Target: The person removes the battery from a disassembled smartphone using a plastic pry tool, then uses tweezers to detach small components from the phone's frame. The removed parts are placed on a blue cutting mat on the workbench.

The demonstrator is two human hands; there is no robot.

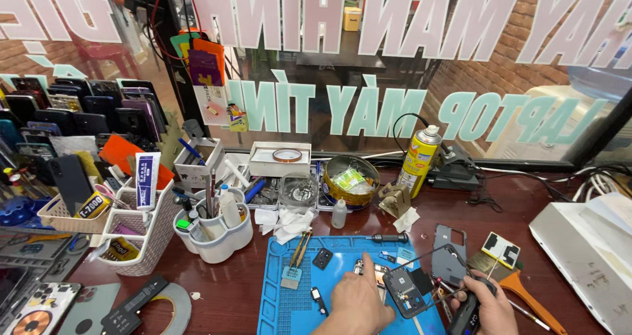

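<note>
My left hand (356,302) rests on the blue work mat (299,309), its index finger pressing down beside an opened phone body (409,292) that lies on the mat. My right hand (488,309) grips a dark electric screwdriver (466,314) just right of the phone. Small phone parts lie near my left hand: a black square piece (322,258), a slim black strip (318,300) and a brush (294,266). A black-handled screwdriver (388,238) lies at the mat's top edge.
A white tool cup (220,233), a mesh basket (135,233), a yellow spray can (419,159), a round tin (352,180), a small white bottle (339,213), a grey back cover (448,256), an orange pry tool (530,300), racks of phones (79,111) at left, and a window behind.
</note>
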